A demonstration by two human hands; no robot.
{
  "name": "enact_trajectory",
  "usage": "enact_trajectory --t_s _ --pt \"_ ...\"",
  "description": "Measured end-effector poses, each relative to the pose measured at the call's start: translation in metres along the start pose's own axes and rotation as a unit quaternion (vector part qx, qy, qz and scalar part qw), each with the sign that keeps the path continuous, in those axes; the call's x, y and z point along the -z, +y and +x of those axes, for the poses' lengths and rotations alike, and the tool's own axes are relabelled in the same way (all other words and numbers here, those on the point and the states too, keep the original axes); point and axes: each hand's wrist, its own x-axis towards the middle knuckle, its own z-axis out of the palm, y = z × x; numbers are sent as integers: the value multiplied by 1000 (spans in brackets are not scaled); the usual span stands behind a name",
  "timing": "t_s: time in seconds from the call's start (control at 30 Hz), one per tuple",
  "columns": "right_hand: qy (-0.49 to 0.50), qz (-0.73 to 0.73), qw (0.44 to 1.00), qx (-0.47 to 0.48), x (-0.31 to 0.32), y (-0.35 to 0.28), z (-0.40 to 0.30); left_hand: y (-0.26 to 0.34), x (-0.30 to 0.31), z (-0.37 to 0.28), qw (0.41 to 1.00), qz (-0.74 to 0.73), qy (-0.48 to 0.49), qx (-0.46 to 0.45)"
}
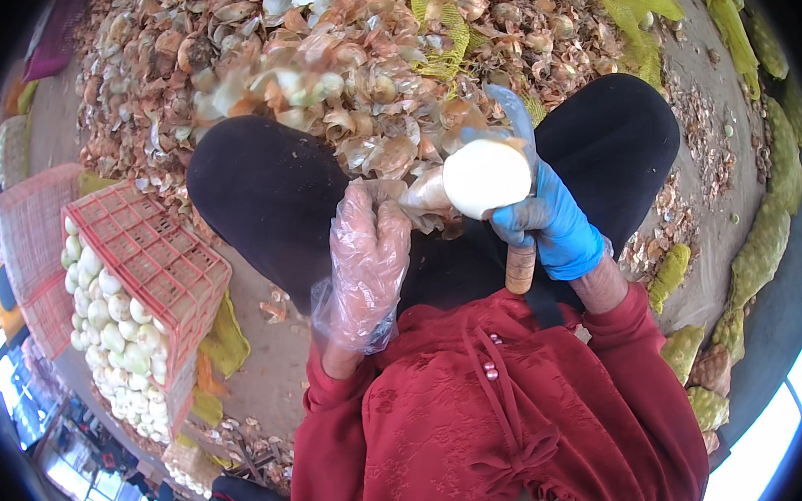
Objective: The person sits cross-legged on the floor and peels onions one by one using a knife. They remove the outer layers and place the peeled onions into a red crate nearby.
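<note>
In my right hand (544, 224), gloved in blue, are a white onion (486, 178) and a knife with a wooden handle (520, 268). The knife's curved blade (513, 109) points up and away from me, past the onion's right side. My left hand (372, 252) wears a clear plastic glove. Its fingers are closed on a strip of papery onion skin (424, 197) that stretches to the onion's left side. Both hands are between my knees, above my lap. Most of the onion's visible surface is bare and bright; its underside is hidden.
A heap of onion skins (258, 59) with some whole onions spreads before my knees. At left a red plastic crate (148, 231) lies tipped, full of pale onions (117, 316). Yellow mesh (456, 27) lies on the heap. Filled mesh sacks (763, 256) line the right side.
</note>
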Motion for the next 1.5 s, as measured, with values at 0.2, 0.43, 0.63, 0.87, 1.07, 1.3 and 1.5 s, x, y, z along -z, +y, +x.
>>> enact_trajectory --t_s 0.2,0.43,0.63,0.87,1.07,1.3,1.5 --pt "-16 109 994 22 -5 -2 0 15 13 -7 951 -193 -101 218" --pt "-51 77 996 -5 -3 6 1 28 -1 -3 948 -288 -134 22" --pt "-8 65 996 -61 6 16 -1 35 -2 -18 952 -233 -174 96" --pt "68 86 993 -47 -15 21 0 42 -3 -29 963 -166 -212 -18" --pt "6 29 998 -47 -10 19 0 52 20 -32 952 -247 -127 130" --pt "12 25 998 -63 -1 23 -1 43 11 -26 985 -137 -91 -44" --pt "55 116 989 -75 -6 25 2 39 11 -37 950 -257 -160 71"
